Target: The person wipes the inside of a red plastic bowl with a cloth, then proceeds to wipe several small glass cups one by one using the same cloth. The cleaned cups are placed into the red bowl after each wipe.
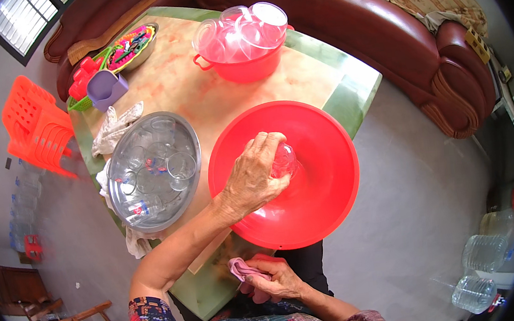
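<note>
My left hand (253, 174) reaches over a wide red plastic basin (325, 191) and grips a clear drinking glass (283, 160) from above. The glass is partly hidden behind my fingers. Low in front of my body, my right hand (273, 277) holds a bunched pink cloth (244, 269), below the basin's near rim. To the left on the table, a round metal tray (158, 223) carries several clear glasses; one glass (181, 168) stands upright, and another glass (143, 209) with a red and blue print lies on its side.
A red pot-shaped tub (248, 68) heaped with clear containers stands at the table's far end. White cloths (114, 125) lie beside the tray. At the far left are a green basket (80, 104), a purple plastic holder (106, 89) and stacked orange chairs (38, 126). Water bottles (484, 252) stand at right.
</note>
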`<action>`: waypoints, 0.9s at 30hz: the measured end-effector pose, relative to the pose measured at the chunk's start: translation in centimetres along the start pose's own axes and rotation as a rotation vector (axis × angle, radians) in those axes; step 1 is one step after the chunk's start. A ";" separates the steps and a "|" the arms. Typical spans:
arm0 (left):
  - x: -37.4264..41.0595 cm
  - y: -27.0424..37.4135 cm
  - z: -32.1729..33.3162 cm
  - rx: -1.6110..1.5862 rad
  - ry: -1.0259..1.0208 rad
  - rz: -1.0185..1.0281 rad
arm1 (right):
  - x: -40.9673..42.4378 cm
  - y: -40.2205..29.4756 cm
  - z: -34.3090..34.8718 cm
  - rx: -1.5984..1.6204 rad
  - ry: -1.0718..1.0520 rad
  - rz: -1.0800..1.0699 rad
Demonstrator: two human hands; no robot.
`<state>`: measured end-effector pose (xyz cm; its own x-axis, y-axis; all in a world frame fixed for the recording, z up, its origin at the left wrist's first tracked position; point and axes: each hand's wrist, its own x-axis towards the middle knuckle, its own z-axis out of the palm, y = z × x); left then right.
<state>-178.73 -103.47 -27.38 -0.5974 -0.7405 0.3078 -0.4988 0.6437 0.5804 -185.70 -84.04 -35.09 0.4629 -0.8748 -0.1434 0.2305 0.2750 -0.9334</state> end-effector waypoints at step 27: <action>-12.9 0.8 -3.4 0.236 -0.247 0.075 | -0.2 -0.7 -0.5 -0.005 0.305 0.085</action>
<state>-169.28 -94.01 -28.33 -0.7577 -0.6386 0.1346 -0.5618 0.7432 0.3634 -186.42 -84.27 -34.55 0.2021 -0.9283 -0.3120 0.1979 0.3507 -0.9153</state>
